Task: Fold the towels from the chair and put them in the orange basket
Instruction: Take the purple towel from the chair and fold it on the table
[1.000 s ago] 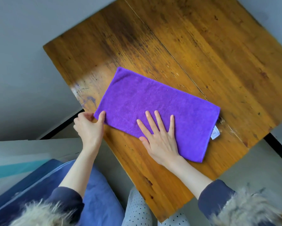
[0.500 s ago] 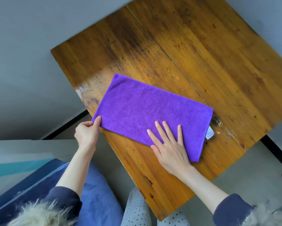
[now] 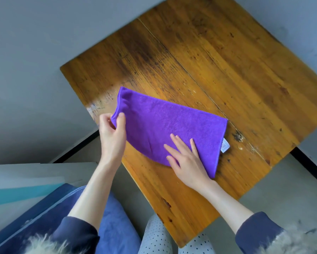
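The right hand (image 3: 187, 158) lies flat, fingers straight, pinning the purple towel's (image 3: 172, 125) near edge to the wooden table (image 3: 227, 61). The left hand (image 3: 112, 132) pinches its lifted left corner. Weak pinning could let the layers slide askew.

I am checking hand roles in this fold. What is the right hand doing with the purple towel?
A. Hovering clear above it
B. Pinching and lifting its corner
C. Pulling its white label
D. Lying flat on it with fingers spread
D: the right hand lies flat on the purple towel, its fingers spread.
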The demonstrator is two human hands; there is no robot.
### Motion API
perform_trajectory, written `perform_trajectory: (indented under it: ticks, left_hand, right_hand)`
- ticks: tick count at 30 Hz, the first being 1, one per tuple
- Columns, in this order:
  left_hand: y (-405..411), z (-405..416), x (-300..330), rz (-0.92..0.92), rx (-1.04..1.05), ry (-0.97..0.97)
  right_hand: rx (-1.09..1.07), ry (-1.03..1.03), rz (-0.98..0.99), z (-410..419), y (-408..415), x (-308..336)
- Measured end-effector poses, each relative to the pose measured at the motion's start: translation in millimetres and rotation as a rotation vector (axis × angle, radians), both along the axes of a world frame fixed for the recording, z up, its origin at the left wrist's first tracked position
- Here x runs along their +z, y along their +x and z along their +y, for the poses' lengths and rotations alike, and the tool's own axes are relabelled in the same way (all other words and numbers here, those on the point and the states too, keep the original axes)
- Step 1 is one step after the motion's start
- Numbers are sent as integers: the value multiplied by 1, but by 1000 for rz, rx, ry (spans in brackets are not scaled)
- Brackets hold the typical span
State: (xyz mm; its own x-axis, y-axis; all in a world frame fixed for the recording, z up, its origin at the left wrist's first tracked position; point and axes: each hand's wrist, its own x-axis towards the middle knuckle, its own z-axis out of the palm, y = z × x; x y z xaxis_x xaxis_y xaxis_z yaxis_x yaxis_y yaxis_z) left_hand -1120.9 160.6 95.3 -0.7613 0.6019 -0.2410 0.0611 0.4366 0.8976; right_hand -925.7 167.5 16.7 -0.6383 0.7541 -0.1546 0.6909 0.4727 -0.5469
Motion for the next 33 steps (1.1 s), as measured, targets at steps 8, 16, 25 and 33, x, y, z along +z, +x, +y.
perform_trajectory:
  ticks: [8,16,25,33]
  left_hand:
    - [93,-7,12,209,-739,132]
    - [120,-16,-37,282,-1023,-68]
    - [131,-18,-22,287,-1091,72]
    - [149,-28,-48,468,-1210,50]
  right_hand:
    - [-956,-939,785,75,65,57]
    - [-905,-848,464,102,60,51]
    - [-972,-925,503,110,47,46]
    - [-940,-843,571,108,74,40]
